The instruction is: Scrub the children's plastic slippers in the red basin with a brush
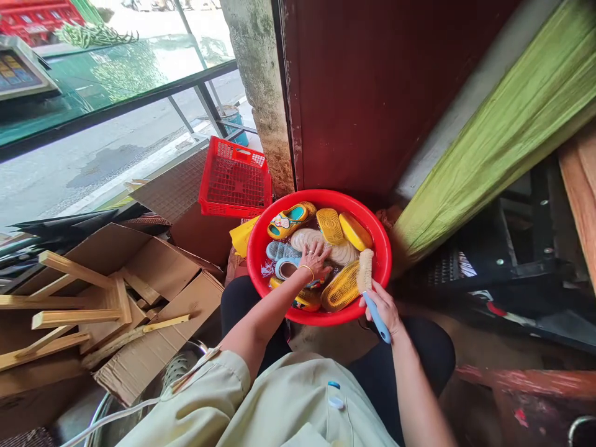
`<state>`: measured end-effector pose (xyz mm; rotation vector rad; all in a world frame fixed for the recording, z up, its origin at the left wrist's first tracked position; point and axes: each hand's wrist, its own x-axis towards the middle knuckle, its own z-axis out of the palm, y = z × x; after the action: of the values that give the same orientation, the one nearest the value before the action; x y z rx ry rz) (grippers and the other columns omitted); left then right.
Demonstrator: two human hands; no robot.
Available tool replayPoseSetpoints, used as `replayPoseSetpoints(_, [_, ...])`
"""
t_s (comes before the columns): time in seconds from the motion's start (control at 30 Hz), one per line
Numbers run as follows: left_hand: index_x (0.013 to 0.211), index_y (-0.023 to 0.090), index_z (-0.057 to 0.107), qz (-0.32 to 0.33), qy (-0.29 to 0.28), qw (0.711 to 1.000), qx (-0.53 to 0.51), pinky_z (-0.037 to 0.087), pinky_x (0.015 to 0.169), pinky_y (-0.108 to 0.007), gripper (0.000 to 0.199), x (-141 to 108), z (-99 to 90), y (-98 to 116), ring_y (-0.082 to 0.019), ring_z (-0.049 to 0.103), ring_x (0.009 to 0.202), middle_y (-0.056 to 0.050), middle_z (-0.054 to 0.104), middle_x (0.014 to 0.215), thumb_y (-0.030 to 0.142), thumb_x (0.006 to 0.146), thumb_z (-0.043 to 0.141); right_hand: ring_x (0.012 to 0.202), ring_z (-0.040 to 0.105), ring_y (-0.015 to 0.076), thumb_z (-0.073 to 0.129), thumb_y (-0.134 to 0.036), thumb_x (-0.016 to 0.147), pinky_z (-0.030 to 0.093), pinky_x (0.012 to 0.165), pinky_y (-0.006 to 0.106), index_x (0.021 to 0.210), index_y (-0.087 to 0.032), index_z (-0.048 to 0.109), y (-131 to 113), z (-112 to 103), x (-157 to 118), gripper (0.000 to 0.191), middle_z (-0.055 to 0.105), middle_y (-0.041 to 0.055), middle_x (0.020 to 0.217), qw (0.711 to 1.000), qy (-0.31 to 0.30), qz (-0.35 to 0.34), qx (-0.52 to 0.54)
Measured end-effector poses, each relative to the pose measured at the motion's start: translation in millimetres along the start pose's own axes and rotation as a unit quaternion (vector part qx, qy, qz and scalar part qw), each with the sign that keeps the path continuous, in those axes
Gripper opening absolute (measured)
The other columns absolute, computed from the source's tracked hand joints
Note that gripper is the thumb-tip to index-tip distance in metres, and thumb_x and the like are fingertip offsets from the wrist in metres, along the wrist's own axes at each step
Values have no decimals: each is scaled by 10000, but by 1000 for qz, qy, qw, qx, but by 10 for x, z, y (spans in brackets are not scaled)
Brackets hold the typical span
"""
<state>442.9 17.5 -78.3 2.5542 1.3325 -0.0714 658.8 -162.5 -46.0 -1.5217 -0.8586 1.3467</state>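
Red basin (379,273) on the floor, just ahead of the knees, against the dark red wall (372,87). Inside, a crowd of small shoes in shallow water: yellow slippers (288,220) at the far rim, a ridged yellow sole (329,225) and a smooth yellow one (354,231) beside them, pale soles (305,237) in the middle, blue shoes (282,251) at the left, another ridged yellow sole (341,287) at the near rim.

Left hand (315,259) down in the middle of the basin, fingers (311,249) spread, flat on the pale soles, gripping nothing that shows. Gold bangle (307,268) on that wrist.

Right hand (380,305) at the near right rim, fingers curled tight around the blue handle of a brush (365,270); bristle head up over the basin, just beside the near ridged sole, touching or not: cannot tell.

Left of the basin, a red crate (235,180); further left, flattened cardboard (153,273) with wooden slats (74,304) on it. Green cloth (503,124) slanting down at the right.
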Motion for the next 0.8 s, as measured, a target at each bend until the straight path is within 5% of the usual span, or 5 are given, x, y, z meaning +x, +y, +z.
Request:
replayPoseSetpoints(0.23, [1555,270,494,0,18,1000,-17,351,1180,-589,695,-154,-25,121,-409,382,1505,-161,403,1656,605,949,556,373,547,135,621,-603,867,389,359,237,1508,-139,482,17,-17,24,803,694,-21,675,1000,-1,7,0])
replayPoseSetpoints(0.43, [1217,215,714,-101,20,992,-75,488,1006,-425,491,153,-403,-93,-305,686,1125,-143,747,1174,565,1032,423,396,557,135,623,-622,861,420,383,244,1492,-152,494,42,-2,-8,797,704,-13,699,1000,7,-4,5])
replayPoseSetpoints(0.6, [1390,235,599,-180,151,972,-28,343,1186,-537,449,338,-712,-656,-338,504,1413,-160,592,1481,367,961,593,394,559,140,626,-629,842,421,379,251,1490,-160,496,37,1,-2,811,705,-11,706,1000,7,7,5])
replayPoseSetpoints(0.7, [1447,278,547,-244,108,963,-26,355,1146,-656,579,369,-777,-953,-419,316,1534,-172,341,1679,446,907,674,383,551,148,627,-640,838,399,359,259,1491,-173,495,19,-5,10,814,705,-6,708,1000,3,14,2])
replayPoseSetpoints(0.8, [1335,256,617,-275,57,958,-65,482,1058,-566,498,354,-737,-1104,-420,372,1488,-179,363,1646,512,910,669,380,551,162,628,-660,849,383,355,274,1467,-192,518,-4,-11,24,783,697,8,710,1000,-4,23,-4])
